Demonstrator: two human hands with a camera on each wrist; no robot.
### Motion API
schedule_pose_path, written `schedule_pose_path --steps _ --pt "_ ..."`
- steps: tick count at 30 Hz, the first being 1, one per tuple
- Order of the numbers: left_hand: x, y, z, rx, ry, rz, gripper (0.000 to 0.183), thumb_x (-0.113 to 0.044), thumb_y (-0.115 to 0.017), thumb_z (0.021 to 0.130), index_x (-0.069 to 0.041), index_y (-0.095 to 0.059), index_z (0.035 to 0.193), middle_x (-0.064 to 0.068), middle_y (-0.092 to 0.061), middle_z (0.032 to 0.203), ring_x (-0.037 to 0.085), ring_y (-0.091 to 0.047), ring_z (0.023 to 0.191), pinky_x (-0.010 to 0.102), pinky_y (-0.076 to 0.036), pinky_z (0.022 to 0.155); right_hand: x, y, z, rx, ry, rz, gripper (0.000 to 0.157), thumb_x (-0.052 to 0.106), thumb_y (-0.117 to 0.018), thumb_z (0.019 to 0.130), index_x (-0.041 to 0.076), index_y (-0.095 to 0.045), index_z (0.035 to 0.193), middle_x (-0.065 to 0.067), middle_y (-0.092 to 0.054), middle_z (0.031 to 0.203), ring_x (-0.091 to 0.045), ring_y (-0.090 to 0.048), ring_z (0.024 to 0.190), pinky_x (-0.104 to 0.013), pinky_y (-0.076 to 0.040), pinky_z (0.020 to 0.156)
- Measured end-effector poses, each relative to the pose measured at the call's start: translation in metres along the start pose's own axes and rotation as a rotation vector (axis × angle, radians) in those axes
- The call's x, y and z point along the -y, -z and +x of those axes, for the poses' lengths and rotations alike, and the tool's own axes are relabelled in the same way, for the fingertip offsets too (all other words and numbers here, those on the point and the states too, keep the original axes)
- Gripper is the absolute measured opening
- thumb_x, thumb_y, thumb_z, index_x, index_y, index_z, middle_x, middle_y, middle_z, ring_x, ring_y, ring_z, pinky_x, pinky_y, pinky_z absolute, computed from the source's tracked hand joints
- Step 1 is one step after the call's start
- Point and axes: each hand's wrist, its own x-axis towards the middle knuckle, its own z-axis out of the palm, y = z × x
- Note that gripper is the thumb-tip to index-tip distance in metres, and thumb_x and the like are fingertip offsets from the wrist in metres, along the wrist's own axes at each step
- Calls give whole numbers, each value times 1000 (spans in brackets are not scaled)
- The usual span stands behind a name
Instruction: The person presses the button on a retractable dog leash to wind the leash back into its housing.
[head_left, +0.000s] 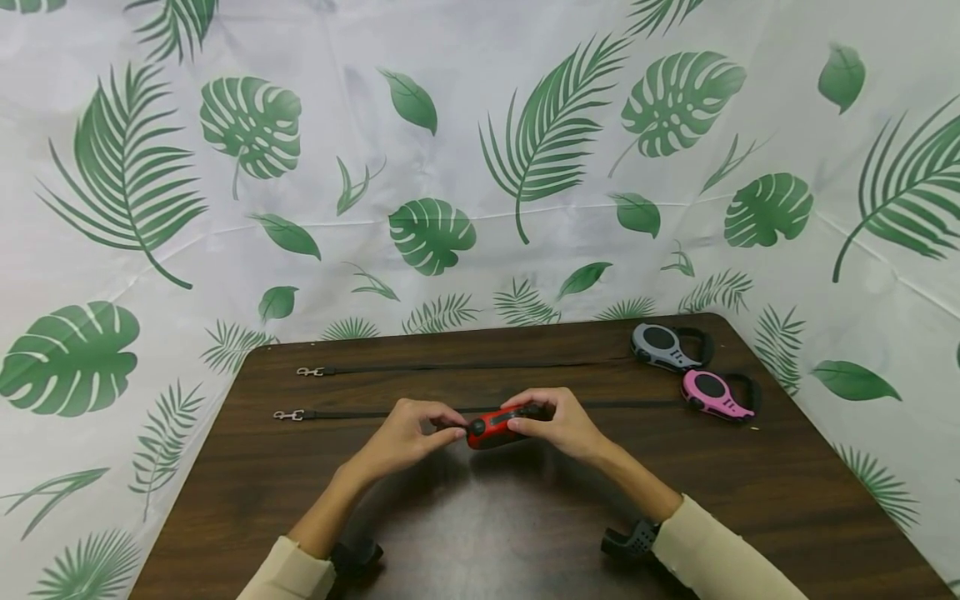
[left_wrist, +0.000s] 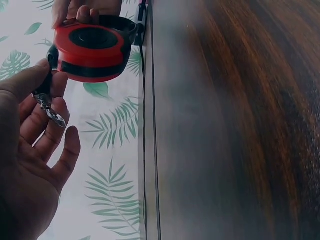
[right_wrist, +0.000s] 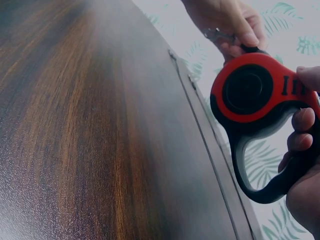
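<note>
A red and black retractable dog leash point(head_left: 495, 427) is held over the middle of the table between both hands. My right hand point(head_left: 558, 423) grips its black loop handle point(right_wrist: 265, 195), with the thumb on the red casing. At the other end my left hand point(head_left: 415, 433) pinches the short black strap point(left_wrist: 45, 82) where it leaves the casing. From that strap the metal snap hook point(left_wrist: 52, 112) dangles in front of the left fingers. The round black disc point(right_wrist: 247, 86) on the casing's side faces the right wrist view.
Behind the hands, a grey leash point(head_left: 660, 346) and a pink leash point(head_left: 712, 393) lie at the table's right. Their black straps run left across the wooden table point(head_left: 495, 525), ending in metal hooks point(head_left: 288, 415). A leaf-print sheet point(head_left: 450, 167) hangs behind.
</note>
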Motion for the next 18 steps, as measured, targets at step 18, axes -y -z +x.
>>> schedule_pose_path --steps 18 --pt "3 -4 2 -18 -15 55 20 -11 -85 91 -10 -78 109 0 -78 97 8 -69 83 35 -60 71 -5 -2 0 -25 20 -10 22 10 -76 96 7 -78 119 -8 -77 104 -17 -61 79 -28 -54 67"
